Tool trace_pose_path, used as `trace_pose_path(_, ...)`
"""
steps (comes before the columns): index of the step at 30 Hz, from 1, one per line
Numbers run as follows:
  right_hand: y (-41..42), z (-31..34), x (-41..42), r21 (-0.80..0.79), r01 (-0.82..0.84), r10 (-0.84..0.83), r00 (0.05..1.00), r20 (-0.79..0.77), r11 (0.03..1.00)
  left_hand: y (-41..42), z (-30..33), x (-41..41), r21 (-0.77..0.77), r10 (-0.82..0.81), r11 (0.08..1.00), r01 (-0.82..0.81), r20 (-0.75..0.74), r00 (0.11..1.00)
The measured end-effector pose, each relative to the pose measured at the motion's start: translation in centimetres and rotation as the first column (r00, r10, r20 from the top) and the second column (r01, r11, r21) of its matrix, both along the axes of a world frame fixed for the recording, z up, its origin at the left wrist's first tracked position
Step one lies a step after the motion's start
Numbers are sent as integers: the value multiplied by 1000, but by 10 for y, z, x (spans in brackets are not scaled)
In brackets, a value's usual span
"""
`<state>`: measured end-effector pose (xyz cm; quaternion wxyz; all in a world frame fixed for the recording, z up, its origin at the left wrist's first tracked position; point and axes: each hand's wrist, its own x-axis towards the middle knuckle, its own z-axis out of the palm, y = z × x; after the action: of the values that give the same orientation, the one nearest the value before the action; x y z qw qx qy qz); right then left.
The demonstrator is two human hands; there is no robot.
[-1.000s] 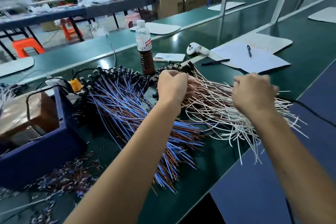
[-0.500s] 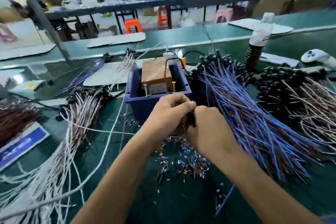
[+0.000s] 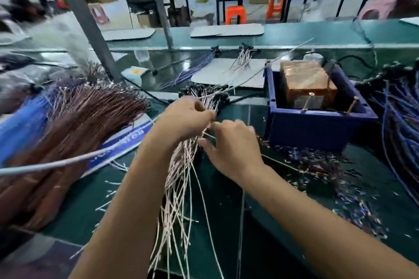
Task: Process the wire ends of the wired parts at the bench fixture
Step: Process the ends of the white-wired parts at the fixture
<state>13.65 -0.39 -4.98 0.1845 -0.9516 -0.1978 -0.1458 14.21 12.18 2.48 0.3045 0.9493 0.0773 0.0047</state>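
A bundle of white-and-brown wired parts [image 3: 179,190] with black heads lies on the green bench in front of me, its loose ends fanning toward me. My left hand [image 3: 183,118] grips the bundle near the black heads. Just to its right, my right hand [image 3: 231,147] pinches a few of the white wires. The bench fixture, a copper-brown block [image 3: 306,84] with two brass pins, sits inside a dark blue tray [image 3: 313,127] to the right of my hands.
A thick pile of brown and blue wires [image 3: 68,124] lies at the left. Blue-wired parts [image 3: 401,124] lie at the far right. Cut insulation scraps [image 3: 335,172] litter the bench below the tray. A grey post [image 3: 84,20] rises behind, and small wire bunches [image 3: 240,63] lie on a white mat.
The view has swung left. My hands have moved from in front of the blue tray to the white-wired bundle left of it and have taken hold of it.
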Motion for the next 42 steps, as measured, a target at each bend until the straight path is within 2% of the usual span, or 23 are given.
trace_pose_path(3,7,1,9,225,-48,95,975,-202,973,7,8,13,46,43,998,-44,17,999)
trace_pose_path(7,-18,10,8,474,-2,65,991,-117,881,27,14,23,-210,43,977,-49,-32,999)
trace_pose_path(8,-28,12,6,516,39,36,990,-135,856,31,15,25,-222,53,973,-65,-58,997)
trace_pose_path(9,-38,13,5,512,90,13,981,-195,854,35,13,26,-185,64,980,-78,-80,995)
trace_pose_path(10,-47,13,5,436,129,2,957,-289,891,36,11,28,-109,75,990,-85,-94,993)
trace_pose_path(12,-61,12,1,142,132,-54,890,-453,981,32,2,32,50,81,996,-76,-104,991)
trace_pose_path(14,-66,13,-2,-31,124,-124,879,-460,992,20,-9,36,101,63,994,-48,-154,986)
trace_pose_path(17,-57,19,0,-70,122,-140,908,-394,990,1,-24,42,206,66,978,-31,-163,984)
trace_pose_path(20,-38,16,7,-121,13,-58,925,-377,993,-9,-32,43,327,95,943,-57,-103,990)
trace_pose_path(24,-30,8,10,-52,-122,93,916,-390,991,-10,-33,40,326,66,945,-25,-113,991)
trace_pose_path(29,-40,10,10,-57,-82,54,922,-384,995,-11,-30,34,279,89,958,-60,-90,992)
trace_pose_path(31,-47,14,9,120,-50,101,880,-464,991,-16,-32,34,284,118,954,-97,-61,991)
trace_pose_path(33,-57,15,8,351,44,168,817,-551,935,-22,-38,32,293,151,947,-134,-36,988)
trace_pose_path(34,-63,15,8,398,81,173,809,-562,914,-26,-41,31,288,163,946,-148,-29,986)
trace_pose_path(36,-76,13,7,404,94,169,805,-569,910,-36,-46,29,275,169,949,-154,-31,985)
trace_pose_path(39,-91,13,2,427,82,243,719,-651,901,-55,-50,28,254,157,956,-147,-21,987)
trace_pose_path(42,-104,14,-7,297,2,213,691,-691,955,-74,-52,25,255,122,961,-111,-28,992)
